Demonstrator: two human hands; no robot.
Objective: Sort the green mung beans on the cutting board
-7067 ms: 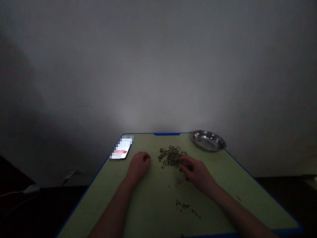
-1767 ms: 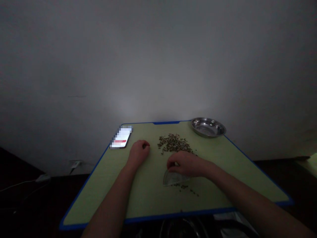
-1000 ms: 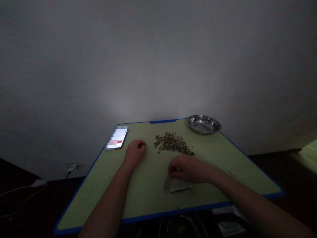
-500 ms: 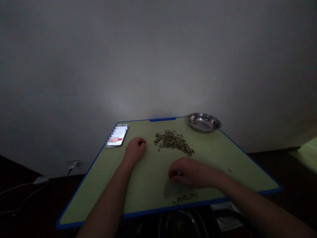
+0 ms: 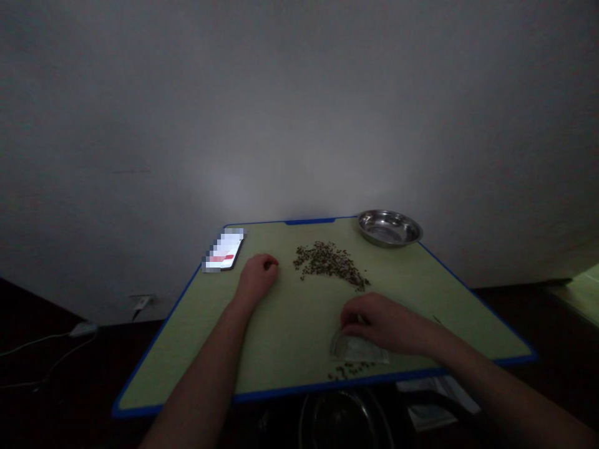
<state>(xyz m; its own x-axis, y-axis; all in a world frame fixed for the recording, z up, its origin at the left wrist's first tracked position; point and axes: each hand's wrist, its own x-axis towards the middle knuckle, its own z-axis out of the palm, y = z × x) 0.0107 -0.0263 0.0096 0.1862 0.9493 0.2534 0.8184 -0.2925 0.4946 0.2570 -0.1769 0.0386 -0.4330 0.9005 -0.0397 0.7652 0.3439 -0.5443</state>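
A heap of small dark seeds (image 5: 329, 264) lies on a green table with a blue rim (image 5: 290, 394). My right hand (image 5: 381, 323) is closed on a small clear half-round scraper (image 5: 352, 350) standing on the table near the front edge. A small cluster of seeds (image 5: 345, 370) lies just in front of the scraper, at the edge. My left hand (image 5: 256, 278) rests on the table in a loose fist, left of the heap, and I see nothing in it.
A lit phone (image 5: 223, 252) lies at the table's far left corner. A shallow metal dish (image 5: 389, 227) stands at the far right corner. A dark round container (image 5: 344, 418) sits below the front edge. A grey wall rises behind; cables lie on the floor at left.
My right hand has drawn the scraper and a few seeds from beside the heap toward the front edge, then shifted a little to the right. The left fist has stayed put.
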